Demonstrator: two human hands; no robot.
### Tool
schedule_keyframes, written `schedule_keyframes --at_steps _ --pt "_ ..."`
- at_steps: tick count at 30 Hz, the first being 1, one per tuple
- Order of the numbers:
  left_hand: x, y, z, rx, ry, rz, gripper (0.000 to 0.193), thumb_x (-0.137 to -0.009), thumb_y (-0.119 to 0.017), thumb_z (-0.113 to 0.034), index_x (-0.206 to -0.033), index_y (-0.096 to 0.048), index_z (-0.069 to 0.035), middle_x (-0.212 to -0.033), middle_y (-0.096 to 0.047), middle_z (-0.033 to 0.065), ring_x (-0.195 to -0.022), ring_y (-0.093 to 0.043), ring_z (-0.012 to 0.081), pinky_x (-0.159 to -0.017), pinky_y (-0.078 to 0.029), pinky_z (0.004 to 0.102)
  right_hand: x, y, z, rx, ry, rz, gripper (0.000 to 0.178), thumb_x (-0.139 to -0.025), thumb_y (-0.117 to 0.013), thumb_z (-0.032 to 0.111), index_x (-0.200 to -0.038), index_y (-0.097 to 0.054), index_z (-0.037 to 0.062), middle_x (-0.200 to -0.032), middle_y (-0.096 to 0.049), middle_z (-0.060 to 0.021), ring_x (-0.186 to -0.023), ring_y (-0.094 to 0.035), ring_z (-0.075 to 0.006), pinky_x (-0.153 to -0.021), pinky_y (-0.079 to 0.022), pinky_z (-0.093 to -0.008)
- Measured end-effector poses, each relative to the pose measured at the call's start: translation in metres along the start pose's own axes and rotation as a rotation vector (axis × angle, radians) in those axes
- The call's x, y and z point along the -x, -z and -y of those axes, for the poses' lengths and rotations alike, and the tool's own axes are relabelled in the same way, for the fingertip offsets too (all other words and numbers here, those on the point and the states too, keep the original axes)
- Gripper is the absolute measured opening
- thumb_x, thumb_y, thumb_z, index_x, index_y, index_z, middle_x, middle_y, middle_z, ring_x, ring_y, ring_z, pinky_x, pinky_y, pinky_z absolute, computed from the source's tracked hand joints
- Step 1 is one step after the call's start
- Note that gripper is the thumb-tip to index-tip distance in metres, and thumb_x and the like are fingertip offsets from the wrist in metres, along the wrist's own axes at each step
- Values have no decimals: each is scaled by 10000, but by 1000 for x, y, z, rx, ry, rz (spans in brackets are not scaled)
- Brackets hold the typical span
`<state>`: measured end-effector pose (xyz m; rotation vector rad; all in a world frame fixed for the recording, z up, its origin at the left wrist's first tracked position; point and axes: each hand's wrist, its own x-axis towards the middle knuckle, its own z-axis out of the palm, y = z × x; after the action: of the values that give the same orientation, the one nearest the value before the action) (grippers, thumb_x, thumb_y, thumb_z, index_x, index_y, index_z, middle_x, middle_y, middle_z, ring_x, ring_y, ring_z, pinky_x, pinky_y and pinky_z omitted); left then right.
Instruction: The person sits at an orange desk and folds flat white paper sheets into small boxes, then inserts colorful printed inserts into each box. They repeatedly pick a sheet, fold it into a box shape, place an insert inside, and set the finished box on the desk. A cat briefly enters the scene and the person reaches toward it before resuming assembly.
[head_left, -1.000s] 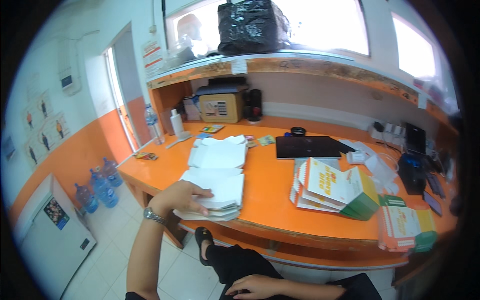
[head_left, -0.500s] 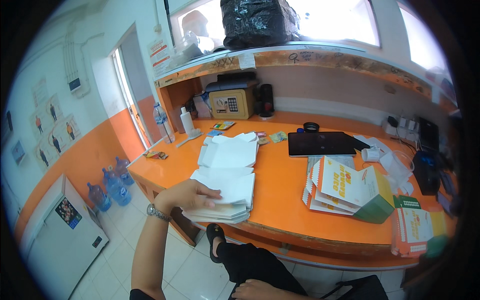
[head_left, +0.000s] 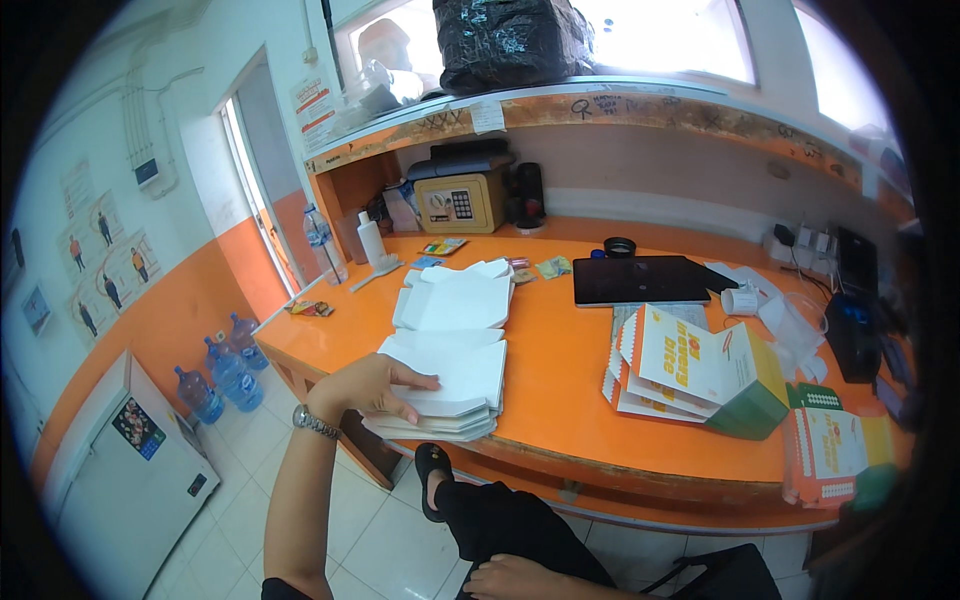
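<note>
Left hand [head_left: 375, 388] lies flat, fingers spread, on the white flat-box stack [head_left: 445, 385] at the orange counter's [head_left: 560, 390] near edge. Light, stiff, slippery card, probably; best pinched at a corner. Right hand [head_left: 515, 578] rests loosely curled on the lap.

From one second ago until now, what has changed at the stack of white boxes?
Almost nothing. The left hand stays flat on the near stack of white boxes, fingers on its left edge. The right hand still rests on the lap. The printed cartons and the orange counter did not move.
</note>
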<state>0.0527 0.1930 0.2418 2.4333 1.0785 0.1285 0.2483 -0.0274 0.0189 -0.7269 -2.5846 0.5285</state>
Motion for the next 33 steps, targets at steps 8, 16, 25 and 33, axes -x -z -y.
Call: schedule_keyframes --at_steps 8,16,25,33 --pt "16 -12 -40 -276 -12 -70 786 -575 -871 -355 -1278 -604 -131 -1217 -642 115 -1085 -617 246 -924 -463 302 -3 2 0 -7 16 -37 194 -796 -591 224 -701 -658 69 -728 -643 -133 -739 -637 -311 -705 -479 -427" --pt "3 -120 -47 -869 -91 -690 645 -655 -730 -54 -1270 -536 -72 -1247 -596 180 -1088 -622 329 -878 -503 387 -4 -4 -18 -103 48 137 209 -905 -563 160 -1024 -681 36 -951 -685 -139 -930 -660 -263 -837 -512 -398" --pt "63 -64 -36 -420 -224 -724 498 -703 -608 41 -1177 -628 -109 -1125 -669 121 -978 -663 283 -828 -534 351 5 -3 -21 -494 -173 -26 270 -939 -555 153 -1172 -628 36 -1038 -662 -128 -946 -648 -258 -916 -488 -356" --pt "247 -91 -89 -421 -215 -484 435 -771 -608 -19 -1169 -651 -189 -1194 -648 55 -1082 -629 262 -896 -510 374 -5 22 -51 -2406 213 -189 652 -963 -352 558 -1433 -348 107 -1450 -388 -166 -1299 -413 -339 -1047 -340 -593"
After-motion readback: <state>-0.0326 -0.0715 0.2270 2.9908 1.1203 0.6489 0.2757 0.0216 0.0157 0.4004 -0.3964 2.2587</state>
